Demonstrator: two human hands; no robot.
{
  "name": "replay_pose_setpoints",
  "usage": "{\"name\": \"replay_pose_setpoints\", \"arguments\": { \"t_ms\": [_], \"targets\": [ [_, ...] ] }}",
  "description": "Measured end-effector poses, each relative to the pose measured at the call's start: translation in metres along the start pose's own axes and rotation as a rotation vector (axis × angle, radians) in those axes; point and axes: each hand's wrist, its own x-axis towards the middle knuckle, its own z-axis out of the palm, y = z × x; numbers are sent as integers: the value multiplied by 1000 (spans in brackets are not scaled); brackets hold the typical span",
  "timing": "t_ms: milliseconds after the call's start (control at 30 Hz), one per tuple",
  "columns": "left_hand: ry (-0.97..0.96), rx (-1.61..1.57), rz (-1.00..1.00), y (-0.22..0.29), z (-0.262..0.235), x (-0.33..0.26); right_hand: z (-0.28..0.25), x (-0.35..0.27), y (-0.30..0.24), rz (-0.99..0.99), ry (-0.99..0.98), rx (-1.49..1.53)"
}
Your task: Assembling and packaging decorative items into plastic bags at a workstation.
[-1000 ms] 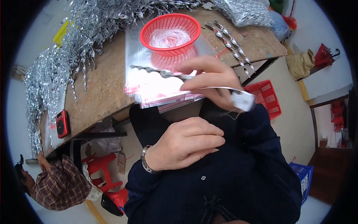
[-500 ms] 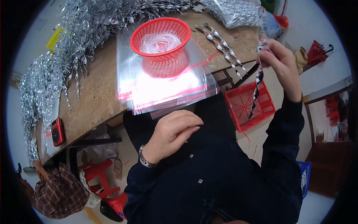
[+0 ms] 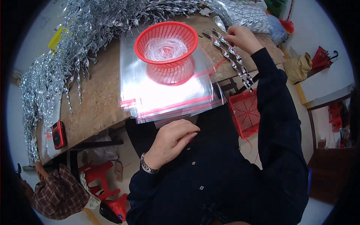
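Note:
My right hand (image 3: 242, 39) reaches over the right part of the table. Its thumb and fingers pinch the upper end of a twisted silver foil strip (image 3: 238, 58), which lies beside other such strips (image 3: 227, 52) hanging past the table edge. Close to my body, in front of the table, my left hand (image 3: 171, 139) is closed, thumb against the curled fingers; whatever it may hold is hidden. A red plastic basket (image 3: 192, 44) with a coil of thin whitish cord (image 3: 165, 48) stands on a stack of transparent plastic bags (image 3: 161, 98) with red-edged openings.
Piles of silver foil strips (image 3: 90, 30) cover the table's back and left. A small red radio (image 3: 58, 135) stands at the left edge. Below the table on the right is a red crate (image 3: 245, 116). Another person in a plaid shirt (image 3: 60, 193) is at lower left.
My right hand has come down and left from the air beyond the table's right edge, bringing the dangling foil strip to the others. My left hand has hardly moved.

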Motion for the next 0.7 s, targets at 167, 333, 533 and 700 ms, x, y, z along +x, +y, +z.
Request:
{"name": "replay_pose_setpoints", "arguments": {
  "t_ms": [167,333,533,700],
  "targets": [
    [-13,-6,-44,-5,-3,1,31,28,10,-7,46,-216],
    [0,6,-54,-11,-7,0,52,33,12,6,42,-253],
    [83,30,-59,-18,-21,-3,40,12,1,-76,130,-181],
    [283,204,-139,-16,-68,-11,15,-29,-32,-101,124,-57]
  ]
}}
